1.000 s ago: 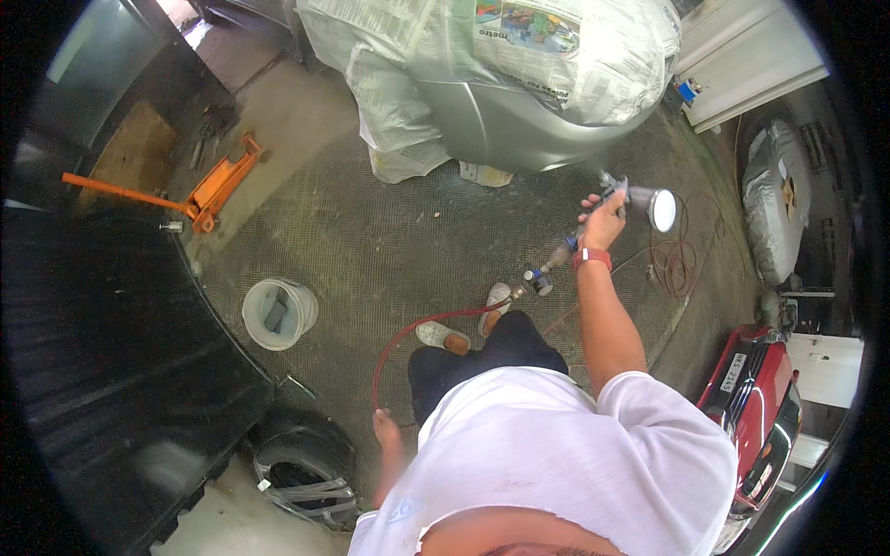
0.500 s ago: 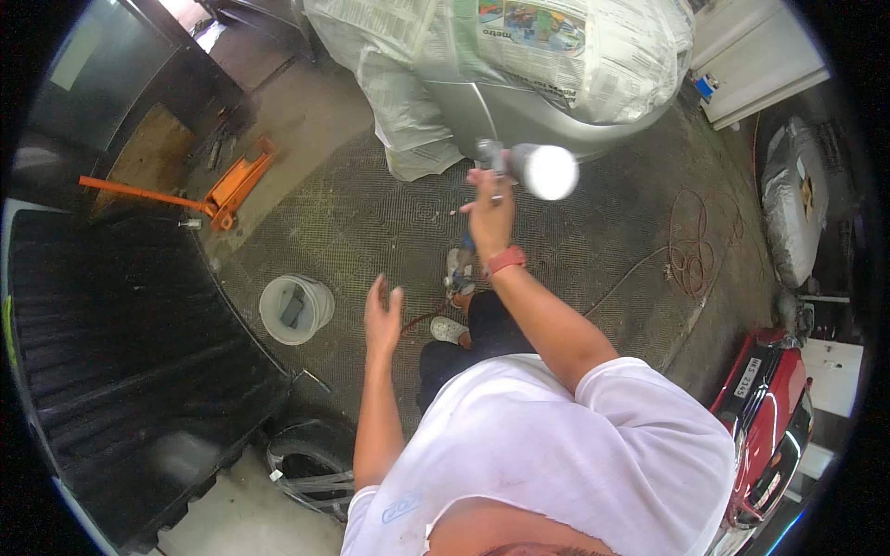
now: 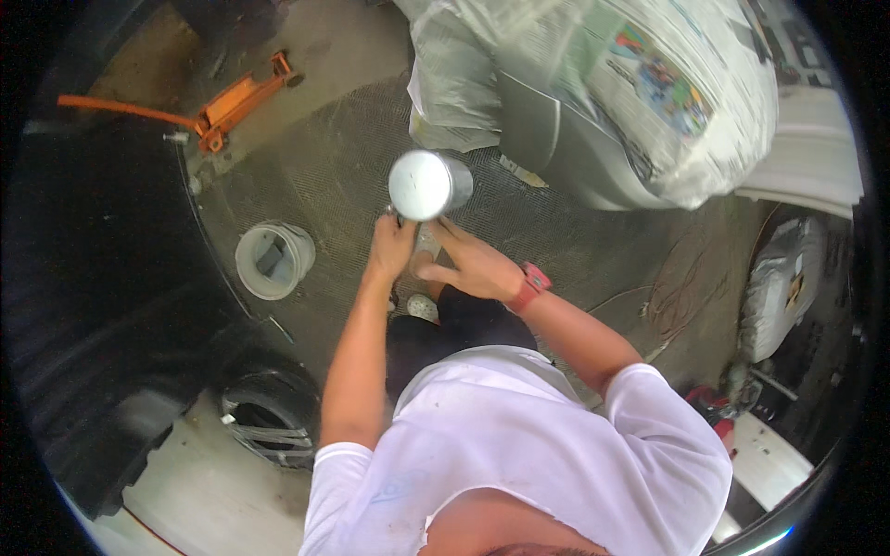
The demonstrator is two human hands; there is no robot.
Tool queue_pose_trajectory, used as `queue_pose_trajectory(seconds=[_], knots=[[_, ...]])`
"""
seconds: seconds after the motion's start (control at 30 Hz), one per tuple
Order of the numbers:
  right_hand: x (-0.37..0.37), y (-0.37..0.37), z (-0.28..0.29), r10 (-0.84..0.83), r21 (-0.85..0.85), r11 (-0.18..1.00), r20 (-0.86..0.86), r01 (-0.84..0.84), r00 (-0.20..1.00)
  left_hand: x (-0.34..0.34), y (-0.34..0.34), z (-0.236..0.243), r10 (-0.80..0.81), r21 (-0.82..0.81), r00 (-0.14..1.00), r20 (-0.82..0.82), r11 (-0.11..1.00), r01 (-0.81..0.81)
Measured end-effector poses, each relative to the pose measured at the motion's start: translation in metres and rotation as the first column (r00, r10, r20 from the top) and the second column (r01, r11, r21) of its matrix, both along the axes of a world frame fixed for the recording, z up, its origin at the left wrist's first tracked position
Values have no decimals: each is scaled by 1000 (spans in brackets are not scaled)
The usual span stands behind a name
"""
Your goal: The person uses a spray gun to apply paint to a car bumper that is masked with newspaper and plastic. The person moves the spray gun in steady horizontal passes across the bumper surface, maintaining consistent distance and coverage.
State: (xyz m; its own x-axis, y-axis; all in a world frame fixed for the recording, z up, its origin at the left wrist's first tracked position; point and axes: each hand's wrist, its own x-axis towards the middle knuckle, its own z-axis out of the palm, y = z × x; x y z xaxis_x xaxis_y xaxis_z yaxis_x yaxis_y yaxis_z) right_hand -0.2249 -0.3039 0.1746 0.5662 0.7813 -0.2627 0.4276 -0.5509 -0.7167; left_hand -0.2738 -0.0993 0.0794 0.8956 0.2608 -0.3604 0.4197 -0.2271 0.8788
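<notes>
A silver spray gun with a round metal cup and a pale lid is held up in front of me, its cup above my hands. My left hand is closed around its lower part, just under the cup; the gun's body is mostly hidden there. My right hand, with a red watch on its wrist, lies beside it with fingers stretched out and thumb apart. Its fingertips reach the underside of the cup; whether they touch it I cannot tell.
Ahead right stands a grey car body masked with newspaper and plastic sheet. To the left are an orange floor jack, a white bucket holding grey pieces, a tyre and a dark ribbed panel. A thin hose coils at right.
The spray gun has come left and nearer to my left hand, which now grips it. My right hand's fingers have spread from their hold. The view has swung, shifting the masked car right.
</notes>
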Motion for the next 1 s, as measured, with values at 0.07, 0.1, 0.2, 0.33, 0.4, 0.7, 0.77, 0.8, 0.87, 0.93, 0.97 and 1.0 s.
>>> queue_pose_trajectory(seconds=[0.07,0.1,0.2,0.33,0.4,0.7,0.77,0.8,0.87,0.93,0.97,1.0], knots=[[8,-37,-5,-16,-107,994,-210,-7,978,37,8,16,124,-117,992,1,985,-123],[7,-67,-22,-41,-189,982,-198,3,979,64,17,30,95,-249,995,-15,964,-96],[-15,-168,-71,-95,-497,868,-167,0,981,124,50,16,130,-405,989,-67,902,-146],[-62,-289,-80,-331,-863,503,-253,-57,909,191,84,13,143,-539,983,-115,822,-183],[-87,-322,-69,-380,-906,412,-268,-97,885,219,95,24,156,-584,981,-113,789,-192],[-95,-266,-67,-579,-858,480,-151,185,801,279,113,-54,-115,-735,992,-48,676,43],[-98,-239,-65,-645,-835,484,-138,261,752,278,99,-85,-222,-714,973,-62,691,113],[-98,-224,-64,-671,-822,486,-133,297,729,274,93,-102,-270,-702,960,-69,697,146],[-106,-182,-45,-753,-799,459,-119,387,647,263,78,-138,-306,-705,944,-125,697,132],[-143,-152,-30,-812,-776,416,-82,475,578,262,68,-159,-357,-669,913,-200,730,139],[-177,-145,-19,-829,-766,396,-61,505,556,261,63,-167,-382,-627,887,-259,765,146],[-206,-133,-6,-866,-862,295,-59,412,497,264,60,-176,-395,-578,864,-312,801,158]])
